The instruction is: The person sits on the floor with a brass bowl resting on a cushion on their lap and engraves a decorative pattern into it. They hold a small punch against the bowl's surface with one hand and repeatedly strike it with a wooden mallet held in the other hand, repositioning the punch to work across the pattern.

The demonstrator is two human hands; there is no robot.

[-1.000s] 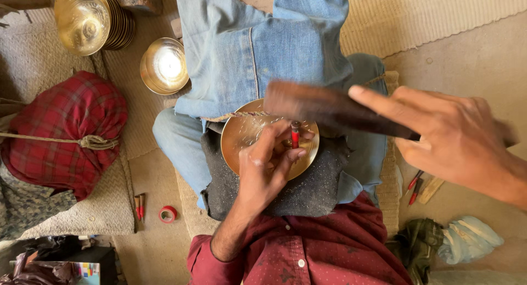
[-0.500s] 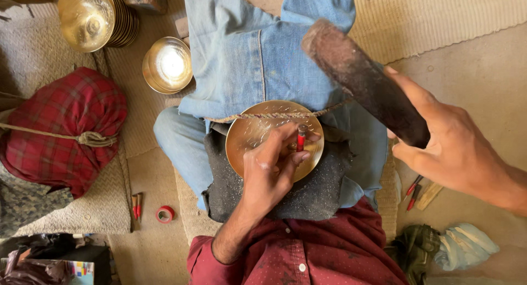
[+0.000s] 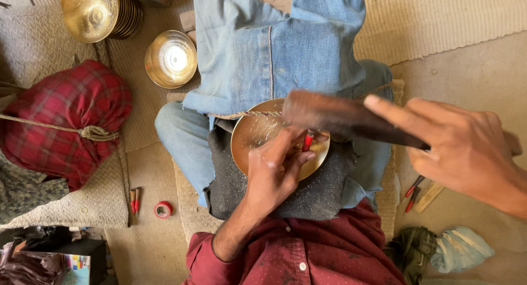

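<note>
**Brass dish under punch and mallet on the lap**

A round brass dish [image 3: 258, 139] lies on a dark grey cloth pad [image 3: 318, 191] spread over the person's lap, between the denim-clad legs [image 3: 274, 49]. The left hand [image 3: 274, 172] rests on the dish, its fingers pinched narrowly around a small red-handled punch [image 3: 308, 140] that stands nearly upright, tip on the metal near the dish's far-right rim. The right hand [image 3: 466, 153] is wrapped fully around the handle of a dark wooden mallet [image 3: 340, 117], forefinger stretched along it; the mallet is blurred and its head hangs just above the punch, over the far edge of the dish. Fine metal shavings speckle the pad.

On the woven mat at the left sit a single brass bowl [image 3: 171, 59] and, by the top-left corner, a stack of brass bowls [image 3: 101, 11]. A red plaid bundle [image 3: 66, 120] tied with rope lies near the left edge. A red tape roll [image 3: 163, 210] and two small red-handled tools [image 3: 134, 200] lie on the floor beside the left knee.
</note>
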